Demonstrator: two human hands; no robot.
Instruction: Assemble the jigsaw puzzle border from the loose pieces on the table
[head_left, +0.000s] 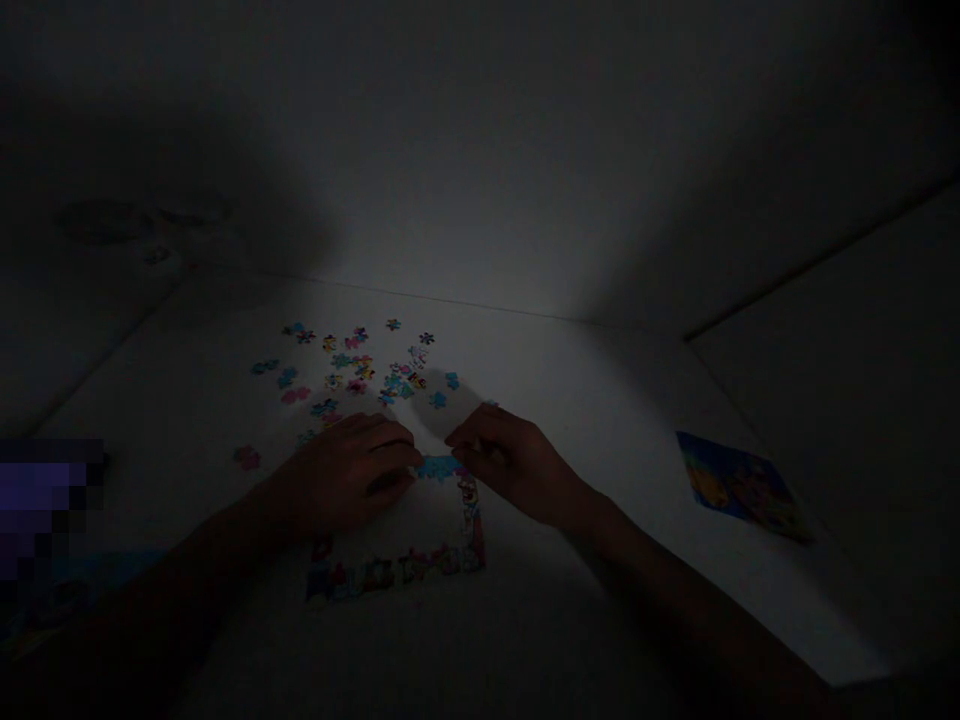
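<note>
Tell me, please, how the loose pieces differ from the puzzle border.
The loose pieces lie scattered at various angles, while the puzzle border is lined up in rows. The loose pieces are mostly beyond the left hand and right hand; the puzzle border is mostly on their near side. Both are multicoloured and lie on the pale table.

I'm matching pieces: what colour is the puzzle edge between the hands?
The puzzle edge is blue; head view.

In this dim light I can read no words, numbers or labels, neither on the puzzle pieces [363,366] nor the picture card [739,488].
</note>
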